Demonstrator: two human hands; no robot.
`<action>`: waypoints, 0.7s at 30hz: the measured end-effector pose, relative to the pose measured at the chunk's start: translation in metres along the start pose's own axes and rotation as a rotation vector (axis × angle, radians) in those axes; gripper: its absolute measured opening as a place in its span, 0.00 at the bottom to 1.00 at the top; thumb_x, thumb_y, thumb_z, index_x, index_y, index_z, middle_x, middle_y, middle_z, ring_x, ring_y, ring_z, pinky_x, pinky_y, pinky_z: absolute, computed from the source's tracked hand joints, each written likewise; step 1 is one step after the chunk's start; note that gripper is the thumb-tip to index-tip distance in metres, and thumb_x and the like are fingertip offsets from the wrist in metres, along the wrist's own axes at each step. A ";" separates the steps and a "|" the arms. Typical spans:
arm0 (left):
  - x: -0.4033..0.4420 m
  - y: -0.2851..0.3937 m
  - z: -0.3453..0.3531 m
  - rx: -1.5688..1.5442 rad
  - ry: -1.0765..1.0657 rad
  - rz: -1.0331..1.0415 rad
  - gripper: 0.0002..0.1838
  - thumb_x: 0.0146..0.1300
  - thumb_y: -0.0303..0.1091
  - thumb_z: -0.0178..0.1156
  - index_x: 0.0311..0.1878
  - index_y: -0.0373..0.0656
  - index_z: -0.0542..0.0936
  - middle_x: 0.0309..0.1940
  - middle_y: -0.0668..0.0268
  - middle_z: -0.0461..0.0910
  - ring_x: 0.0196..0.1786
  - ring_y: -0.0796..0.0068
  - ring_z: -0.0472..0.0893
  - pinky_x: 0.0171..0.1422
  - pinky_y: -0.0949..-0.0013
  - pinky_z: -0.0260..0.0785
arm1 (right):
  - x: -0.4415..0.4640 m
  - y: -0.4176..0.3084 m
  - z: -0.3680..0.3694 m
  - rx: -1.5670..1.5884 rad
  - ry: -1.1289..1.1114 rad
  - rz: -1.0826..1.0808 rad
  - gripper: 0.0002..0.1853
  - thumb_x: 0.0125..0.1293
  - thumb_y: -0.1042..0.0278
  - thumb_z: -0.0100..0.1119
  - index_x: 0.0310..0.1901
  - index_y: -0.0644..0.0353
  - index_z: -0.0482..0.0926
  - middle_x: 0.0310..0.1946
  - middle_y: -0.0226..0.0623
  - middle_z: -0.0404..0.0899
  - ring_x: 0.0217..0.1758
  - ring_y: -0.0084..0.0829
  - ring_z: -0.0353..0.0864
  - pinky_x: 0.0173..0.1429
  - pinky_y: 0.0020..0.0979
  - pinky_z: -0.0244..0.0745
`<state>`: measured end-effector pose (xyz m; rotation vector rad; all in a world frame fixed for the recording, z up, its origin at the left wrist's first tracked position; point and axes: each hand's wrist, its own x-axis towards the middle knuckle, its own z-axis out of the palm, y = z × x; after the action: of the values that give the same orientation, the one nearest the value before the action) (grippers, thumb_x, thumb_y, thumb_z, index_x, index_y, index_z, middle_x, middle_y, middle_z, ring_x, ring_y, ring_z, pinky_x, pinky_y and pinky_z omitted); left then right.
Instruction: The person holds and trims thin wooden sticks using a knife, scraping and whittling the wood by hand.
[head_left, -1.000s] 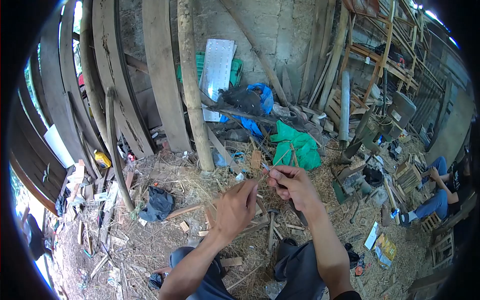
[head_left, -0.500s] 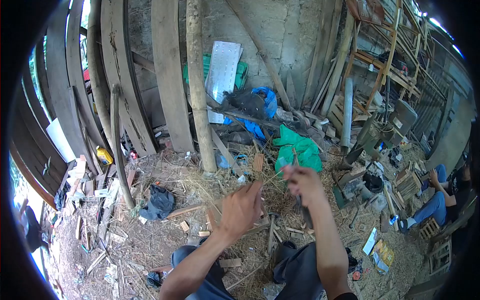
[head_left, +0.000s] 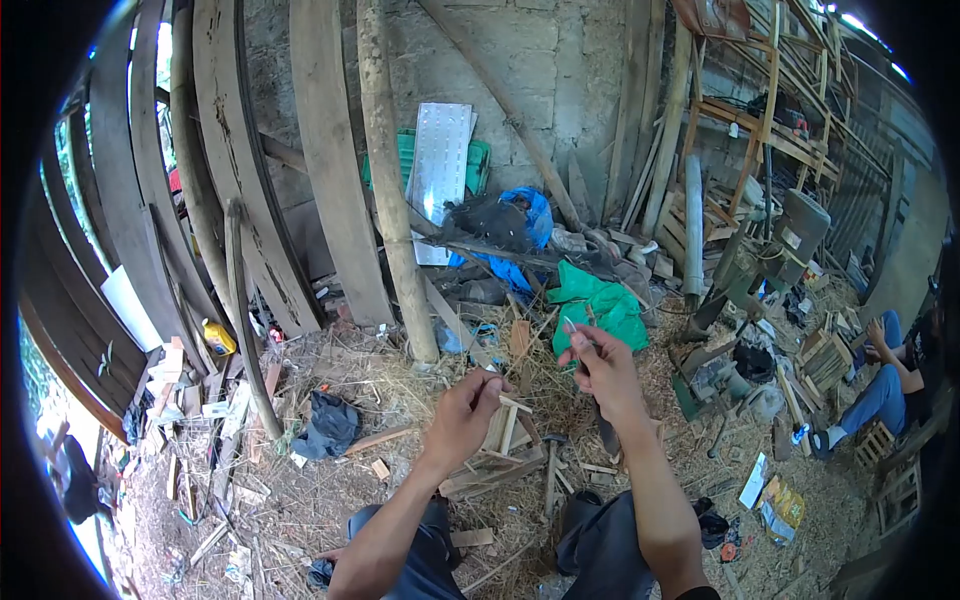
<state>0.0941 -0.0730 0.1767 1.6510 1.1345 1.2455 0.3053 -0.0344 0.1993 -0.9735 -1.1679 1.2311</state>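
Note:
My left hand [head_left: 462, 418] is closed, thumb against the fingers, and what it pinches is too small to make out. Raised a little higher on the right, my right hand [head_left: 603, 372] pinches a small thin, pale object [head_left: 571, 326] that points up and left. A dark, blade-like thing [head_left: 607, 432] shows just below this hand. Between and below the hands lies a small wooden frame [head_left: 500, 440] of slats on the straw-covered ground. A hammer [head_left: 551, 470] stands beside it, near my knees.
Behind the hands are a green plastic bag [head_left: 600, 305], a blue tarp [head_left: 538, 218] and a wooden pole [head_left: 385, 180]. A black bag [head_left: 327, 425] lies on the left. At the far right, another person [head_left: 885, 385] sits beside wooden crates.
My hands have moved apart, and the left one has shifted lower. The wooden frame between them is now more visible. The camera view has shifted slightly.

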 end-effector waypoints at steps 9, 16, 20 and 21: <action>0.000 0.000 0.004 -0.178 -0.111 -0.018 0.13 0.73 0.37 0.48 0.41 0.38 0.77 0.23 0.73 0.69 0.27 0.86 0.66 0.32 0.78 0.59 | -0.009 -0.009 0.007 0.164 -0.100 0.005 0.17 0.69 0.64 0.55 0.56 0.61 0.73 0.28 0.36 0.80 0.15 0.14 0.60 0.19 0.19 0.53; -0.003 0.005 0.004 -0.166 -0.246 -0.052 0.12 0.73 0.35 0.48 0.42 0.35 0.74 0.22 0.73 0.66 0.26 0.85 0.65 0.31 0.78 0.57 | -0.009 -0.009 0.009 0.165 -0.133 0.057 0.17 0.68 0.63 0.56 0.55 0.61 0.75 0.29 0.36 0.79 0.16 0.15 0.60 0.19 0.19 0.53; 0.000 0.012 0.005 -0.383 -0.248 -0.088 0.12 0.72 0.36 0.48 0.43 0.35 0.74 0.23 0.71 0.70 0.26 0.83 0.68 0.31 0.77 0.62 | -0.017 -0.008 0.022 0.121 -0.252 0.101 0.15 0.68 0.63 0.57 0.51 0.63 0.78 0.27 0.34 0.79 0.16 0.14 0.60 0.20 0.18 0.52; 0.000 0.013 0.003 -0.484 -0.240 -0.132 0.12 0.72 0.36 0.49 0.43 0.35 0.74 0.23 0.70 0.71 0.25 0.82 0.69 0.30 0.77 0.63 | -0.020 -0.008 0.027 0.098 -0.305 0.115 0.15 0.68 0.63 0.57 0.50 0.65 0.78 0.26 0.33 0.78 0.17 0.14 0.60 0.20 0.18 0.52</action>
<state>0.0999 -0.0775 0.1881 1.2944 0.7123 1.0965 0.2808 -0.0567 0.2091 -0.8071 -1.2857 1.5543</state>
